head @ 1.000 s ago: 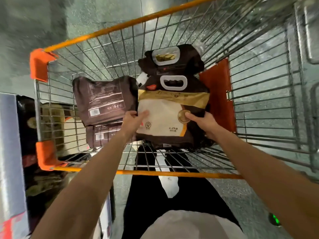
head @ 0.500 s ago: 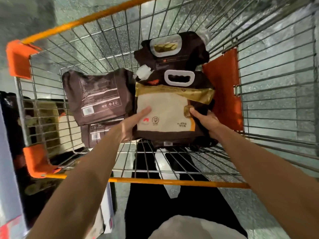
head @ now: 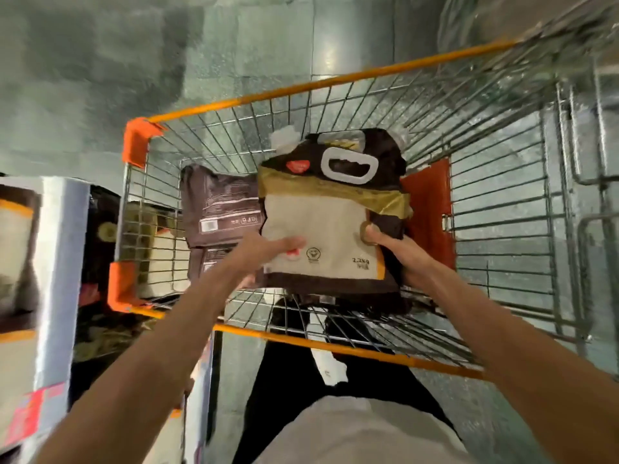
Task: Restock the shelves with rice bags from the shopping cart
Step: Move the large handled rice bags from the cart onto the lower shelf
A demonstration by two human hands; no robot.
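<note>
Head view, the only one. Rice bag (head: 328,236) is held in both hands inside the basket of the cart (head: 335,83), about mid-basket, with its top tilted away from the person. It looks lifted clear of the wire floor, not certain. Left hand (head: 264,252) grips the lower left edge, thumb flat across the front, fingers tucked under and out of sight. Right hand (head: 398,252) grips the right edge, thumb pressed on the front, fingers wrapped behind.

Progress, as a judgement: this is the pick-up step, and the bag is not yet on the shelf (head: 57,262). The shelf is at left, just beside the cart, and blurred. It holds some packs in similar brown and cream, count unreadable. To go from the cart: a dark bag (head: 221,209) lying back side up on a lower bag (head: 214,262) at the left side, plus a rear bag (head: 351,137) behind the held one, mostly hidden. So at least four to shelve, counting this one.

Materials: the held bag is soft glossy plastic, pillow-shaped, dark brown with a cream panel. A creased gold band runs across it, and there is a white oval carry handle (head: 346,165) at the top. It sags a bit and is probably heavy. The cart is a shiny steel wire grid with an orange rim and corner caps, and a flat orange flap (head: 428,209) at right. Floor (head: 268,45) is grey speckled tile, glossy.
</note>
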